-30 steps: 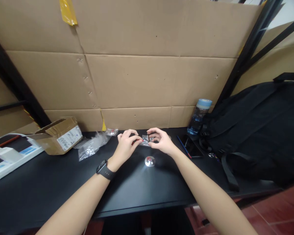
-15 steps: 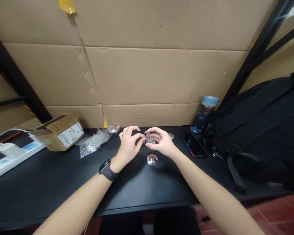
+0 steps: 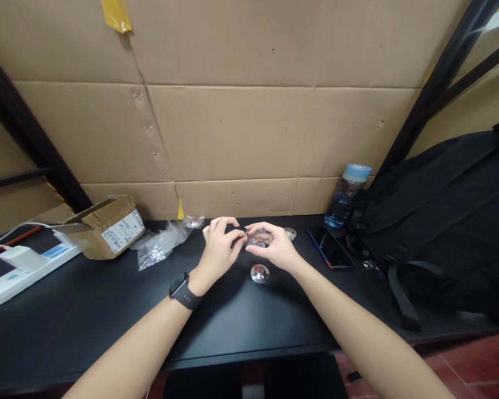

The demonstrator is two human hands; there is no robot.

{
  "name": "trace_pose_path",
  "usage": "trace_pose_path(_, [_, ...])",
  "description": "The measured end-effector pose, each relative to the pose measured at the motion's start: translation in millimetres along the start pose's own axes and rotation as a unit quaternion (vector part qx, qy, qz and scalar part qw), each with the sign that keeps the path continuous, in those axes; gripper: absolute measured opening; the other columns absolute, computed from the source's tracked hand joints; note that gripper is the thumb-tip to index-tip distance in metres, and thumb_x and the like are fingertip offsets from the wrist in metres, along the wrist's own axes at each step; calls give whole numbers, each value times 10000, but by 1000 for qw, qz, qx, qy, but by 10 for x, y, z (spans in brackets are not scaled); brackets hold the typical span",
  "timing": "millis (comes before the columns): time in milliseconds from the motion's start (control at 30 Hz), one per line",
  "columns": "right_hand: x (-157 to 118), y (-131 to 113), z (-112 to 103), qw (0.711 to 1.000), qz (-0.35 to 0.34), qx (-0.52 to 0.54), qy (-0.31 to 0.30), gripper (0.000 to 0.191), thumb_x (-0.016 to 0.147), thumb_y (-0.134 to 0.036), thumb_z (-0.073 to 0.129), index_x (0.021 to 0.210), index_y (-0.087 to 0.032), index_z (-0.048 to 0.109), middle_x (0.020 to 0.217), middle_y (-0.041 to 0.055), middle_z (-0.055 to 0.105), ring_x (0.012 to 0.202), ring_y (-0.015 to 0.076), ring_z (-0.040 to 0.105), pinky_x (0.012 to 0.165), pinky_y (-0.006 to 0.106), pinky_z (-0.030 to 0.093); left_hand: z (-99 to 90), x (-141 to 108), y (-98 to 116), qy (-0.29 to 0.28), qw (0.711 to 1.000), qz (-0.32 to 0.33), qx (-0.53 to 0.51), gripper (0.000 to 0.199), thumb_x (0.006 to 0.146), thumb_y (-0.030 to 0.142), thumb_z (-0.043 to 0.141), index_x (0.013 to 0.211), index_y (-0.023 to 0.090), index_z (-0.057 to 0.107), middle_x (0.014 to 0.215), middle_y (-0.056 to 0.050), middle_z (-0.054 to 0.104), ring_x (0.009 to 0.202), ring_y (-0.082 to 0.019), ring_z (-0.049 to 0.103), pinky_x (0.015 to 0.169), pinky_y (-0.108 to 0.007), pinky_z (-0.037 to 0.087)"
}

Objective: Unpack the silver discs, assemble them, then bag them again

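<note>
A small shiny metal disc (image 3: 247, 238) is held nearly edge-on between my hands above the black table. My left hand (image 3: 222, 244), with a black watch on its wrist, pinches at the disc's left side with thumb and index finger. On the other side my right hand (image 3: 278, 247) has its fingertips and thumb curved round the disc's rim. Just nearer to me lies a domed metal disc (image 3: 260, 273) with a red mark. Another metal disc (image 3: 290, 233) rests behind my right hand. Something clear and shiny (image 3: 258, 242) shows between my right fingers; its shape is unclear.
Left on the table (image 3: 216, 332) are an open cardboard box (image 3: 122, 233), crumpled clear plastic bags (image 3: 158, 249), a bagged disc (image 3: 194, 221) and a white power strip (image 3: 37, 271). To the right are a phone (image 3: 329, 247), a water bottle (image 3: 343, 197) and a black backpack (image 3: 441, 221).
The view has shifted slightly. Both hands keep hold of the disc in almost the same place, with the disc now turned more edge-on.
</note>
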State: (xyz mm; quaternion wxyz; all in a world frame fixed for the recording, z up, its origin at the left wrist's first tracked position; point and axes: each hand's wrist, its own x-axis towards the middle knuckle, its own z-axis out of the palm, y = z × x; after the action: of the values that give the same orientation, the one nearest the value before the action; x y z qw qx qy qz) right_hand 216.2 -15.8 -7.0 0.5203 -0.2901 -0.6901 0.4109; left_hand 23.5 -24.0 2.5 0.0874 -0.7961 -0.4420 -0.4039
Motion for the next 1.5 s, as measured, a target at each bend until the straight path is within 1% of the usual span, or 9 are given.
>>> trace_pose_path(167, [20, 10, -50, 999, 15, -28, -14, 378, 712, -385, 843, 1000, -209, 673, 1181, 82, 680, 998, 229, 710, 889, 382, 587, -9, 8, -14, -11, 1000, 0, 5, 116, 913, 273, 623, 897, 263, 737, 1197, -80, 595, 1205, -294, 460, 1007, -477, 326])
trace_pose_path(367, [36, -130, -150, 964, -78, -249, -45, 122, 915, -318, 648, 942, -226, 724, 1052, 66, 686, 986, 202, 653, 875, 348, 530, 8, -4, 17, 0, 1000, 5, -5, 116, 919, 273, 626, 898, 260, 739, 1196, -80, 598, 1192, -285, 473, 974, -462, 339])
trace_pose_path(600, [28, -174, -97, 941, -142, -302, -62, 122, 931, -176, 571, 883, -198, 681, 993, 62, 650, 933, 180, 627, 865, 321, 497, 40, -12, 18, -1, 1000, 20, -16, 95, 910, 288, 653, 881, 273, 742, 1148, -64, 614, 1173, -276, 492, 949, -451, 339])
trace_pose_path(800, [31, -139, -173, 937, -120, -321, -74, 106, 872, -135, 611, 801, -195, 661, 1020, 52, 606, 935, 173, 610, 883, 318, 489, -57, 40, -18, -19, 999, 8, -38, 165, 963, 270, 552, 1016, 270, 708, 1138, -56, 611, 1130, -241, 525, 960, -424, 356])
trace_pose_path(933, [21, -117, -228, 934, -100, -332, -85, 94, 852, -137, 632, 783, -192, 664, 1021, 48, 596, 939, 179, 602, 901, 335, 483, -85, 43, -61, -91, 994, 43, -45, 185, 953, 353, 580, 1089, 299, 693, 1210, -36, 602, 1164, -246, 504, 947, -419, 368])
trace_pose_path(1167, [14, -167, -234, 941, -101, -305, -105, 114, 862, -120, 614, 803, -191, 681, 1056, 49, 591, 975, 172, 607, 922, 323, 477, 50, -57, -3, -174, 981, 78, -43, 224, 961, 416, 565, 1125, 321, 684, 1332, -36, 573, 1230, -277, 444, 964, -465, 368])
trace_pose_path(1333, [21, -206, -289, 937, -99, -316, -113, 114, 850, -134, 617, 770, -182, 681, 1066, 51, 599, 951, 165, 612, 890, 306, 478, 104, -87, 35, -189, 976, 82, -71, 259, 961, 370, 569, 1200, 316, 654, 1340, -49, 571, 1228, -277, 438, 982, -458, 385])
trace_pose_path(1433, [30, -234, -414, 928, -65, -349, -109, 95, 810, -133, 636, 740, -179, 681, 1031, 41, 622, 869, 151, 615, 816, 281, 477, 79, -68, 50, -178, 977, 74, -87, 297, 970, 372, 553, 1253, 306, 615, 1302, -59, 584, 1202, -266, 455, 983, -445, 390])
trace_pose_path(1500, [34, -244, -528, 919, -30, -374, -121, 81, 784, -145, 653, 716, -177, 682, 1022, 41, 636, 848, 153, 616, 792, 274, 471, 48, -53, 55, -173, 979, 60, -88, 237, 978, 377, 538, 1168, 283, 645, 1213, -55, 611, 1144, -252, 484, 956, -428, 398])
